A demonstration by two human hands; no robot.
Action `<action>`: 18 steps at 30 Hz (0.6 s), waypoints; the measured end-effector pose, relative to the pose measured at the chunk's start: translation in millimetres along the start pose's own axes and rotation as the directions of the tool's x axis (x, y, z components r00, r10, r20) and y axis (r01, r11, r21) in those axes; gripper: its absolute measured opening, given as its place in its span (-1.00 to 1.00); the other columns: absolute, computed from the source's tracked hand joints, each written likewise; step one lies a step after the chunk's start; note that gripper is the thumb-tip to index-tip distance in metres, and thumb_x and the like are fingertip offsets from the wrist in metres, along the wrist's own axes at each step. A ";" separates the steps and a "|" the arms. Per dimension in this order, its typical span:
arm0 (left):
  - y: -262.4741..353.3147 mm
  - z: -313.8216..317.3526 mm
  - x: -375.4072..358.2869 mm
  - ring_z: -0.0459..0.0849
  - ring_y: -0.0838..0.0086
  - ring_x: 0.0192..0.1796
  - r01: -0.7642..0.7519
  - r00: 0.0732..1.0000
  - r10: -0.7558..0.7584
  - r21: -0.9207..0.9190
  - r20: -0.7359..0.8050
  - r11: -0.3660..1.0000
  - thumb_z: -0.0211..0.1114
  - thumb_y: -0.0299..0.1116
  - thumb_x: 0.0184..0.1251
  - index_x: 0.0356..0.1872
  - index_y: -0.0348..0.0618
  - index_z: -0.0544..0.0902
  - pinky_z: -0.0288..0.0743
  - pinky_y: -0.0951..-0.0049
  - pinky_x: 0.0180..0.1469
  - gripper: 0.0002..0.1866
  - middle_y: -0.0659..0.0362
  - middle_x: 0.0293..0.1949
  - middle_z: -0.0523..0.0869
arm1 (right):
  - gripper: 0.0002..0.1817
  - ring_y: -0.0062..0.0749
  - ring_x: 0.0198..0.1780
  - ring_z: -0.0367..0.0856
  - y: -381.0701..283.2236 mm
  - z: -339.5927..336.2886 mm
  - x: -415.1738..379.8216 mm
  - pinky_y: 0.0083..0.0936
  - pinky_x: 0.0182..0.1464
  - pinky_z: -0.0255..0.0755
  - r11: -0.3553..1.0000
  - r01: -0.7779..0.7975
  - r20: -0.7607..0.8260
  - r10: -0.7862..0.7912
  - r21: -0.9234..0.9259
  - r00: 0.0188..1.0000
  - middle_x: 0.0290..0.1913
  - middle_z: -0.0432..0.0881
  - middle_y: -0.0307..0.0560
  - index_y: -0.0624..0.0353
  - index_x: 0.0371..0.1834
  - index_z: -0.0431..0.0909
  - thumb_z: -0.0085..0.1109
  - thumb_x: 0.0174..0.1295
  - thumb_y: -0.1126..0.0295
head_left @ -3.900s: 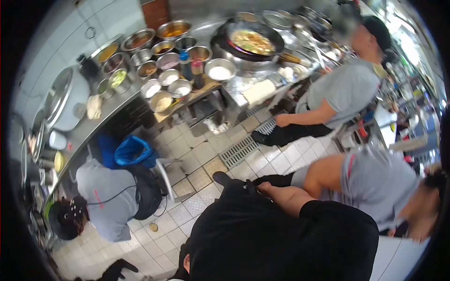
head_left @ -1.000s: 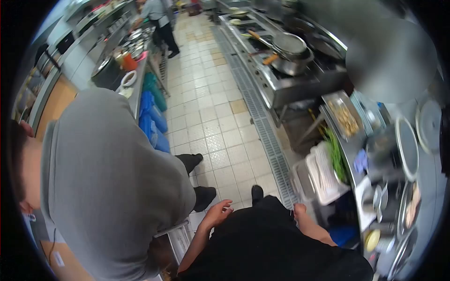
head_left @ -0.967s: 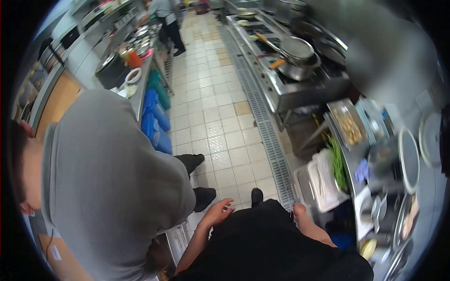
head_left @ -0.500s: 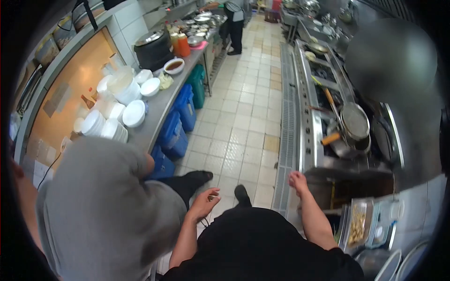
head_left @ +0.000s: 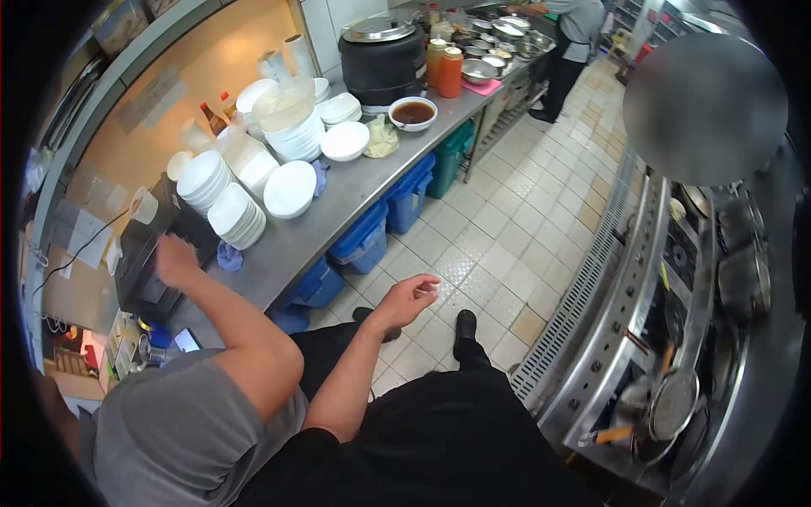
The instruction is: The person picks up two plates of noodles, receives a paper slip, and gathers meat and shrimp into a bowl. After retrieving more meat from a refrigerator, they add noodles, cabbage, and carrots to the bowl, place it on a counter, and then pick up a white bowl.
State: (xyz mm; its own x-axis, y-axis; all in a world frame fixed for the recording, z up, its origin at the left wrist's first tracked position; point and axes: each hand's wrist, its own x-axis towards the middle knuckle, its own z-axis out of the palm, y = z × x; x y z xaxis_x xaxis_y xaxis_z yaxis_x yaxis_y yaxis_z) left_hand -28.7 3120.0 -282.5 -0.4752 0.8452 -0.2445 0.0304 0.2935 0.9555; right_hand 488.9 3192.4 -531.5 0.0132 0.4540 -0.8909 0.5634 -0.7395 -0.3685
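My left hand (head_left: 409, 302) hangs over the tiled floor (head_left: 498, 253) in front of me, its fingers loosely bent and apart, with nothing seen in it. It touches nothing; the steel counter (head_left: 291, 253) is to its left. My right hand is out of view. Beside me on the left, a co-worker in a grey shirt (head_left: 190, 422) reaches a hand (head_left: 177, 262) to a dark box-shaped device (head_left: 139, 253) on the counter. Stacked white bowls (head_left: 236, 215) stand near that hand.
Along the counter are a black soup warmer (head_left: 383, 63), a bowl of brown sauce (head_left: 413, 112) and an orange squeeze bottle (head_left: 450, 73). Blue bins (head_left: 359, 245) sit beneath. A stove (head_left: 604, 351) with a strainer (head_left: 674, 404) lines the right. Another person (head_left: 574, 51) stands farther off.
My view has swung left, bringing more of the counter in. My right hand has left the view. The co-worker's arm now stretches to the dark device.
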 end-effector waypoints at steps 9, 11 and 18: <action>-13.2 -87.7 65.4 0.60 0.58 -0.22 0.142 0.858 -0.186 -0.128 -0.479 0.982 0.25 -0.41 0.24 -0.06 -0.27 0.64 0.47 0.56 -0.12 -0.73 0.20 -0.26 0.67 | -0.84 -0.33 -0.61 0.46 -236.6 18.1 120.6 -0.40 -0.64 0.32 0.993 0.121 0.076 -0.120 -0.010 0.990 -0.58 0.45 -0.14 0.25 -0.45 0.48 -0.01 0.19 0.40; -5.6 -102.9 79.4 0.60 0.56 -0.22 0.111 0.835 -0.186 -0.172 -0.518 0.979 0.24 -0.42 0.25 -0.03 -0.28 0.61 0.47 0.56 -0.11 -0.71 0.19 -0.26 0.67 | -0.84 -0.33 -0.63 0.45 -322.9 23.6 154.8 -0.39 -0.66 0.30 0.972 0.226 0.065 -0.230 0.063 0.971 -0.59 0.44 -0.14 0.26 -0.46 0.47 -0.02 0.18 0.42; 0.5 -174.7 143.1 0.61 0.50 -0.20 0.139 0.697 -0.312 -0.305 -0.646 0.942 0.31 -0.39 0.24 0.29 -0.14 0.35 0.49 0.47 -0.12 -0.42 0.07 -0.14 0.66 | -0.79 -0.52 -0.33 0.57 -681.0 192.8 56.4 -0.61 -0.34 0.44 0.600 0.790 0.394 -0.701 -0.125 0.595 -0.25 0.63 -0.15 0.20 -0.21 0.57 0.09 0.29 0.29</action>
State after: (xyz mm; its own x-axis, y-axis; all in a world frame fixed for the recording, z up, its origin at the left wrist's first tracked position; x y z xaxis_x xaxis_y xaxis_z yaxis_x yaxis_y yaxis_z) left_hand -250.3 3163.1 -288.2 -0.9084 0.2093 -0.3619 -0.3059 0.2573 0.9166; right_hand -53.2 3625.7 -382.0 -0.7125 0.5923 -0.3763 0.4521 -0.0227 -0.8917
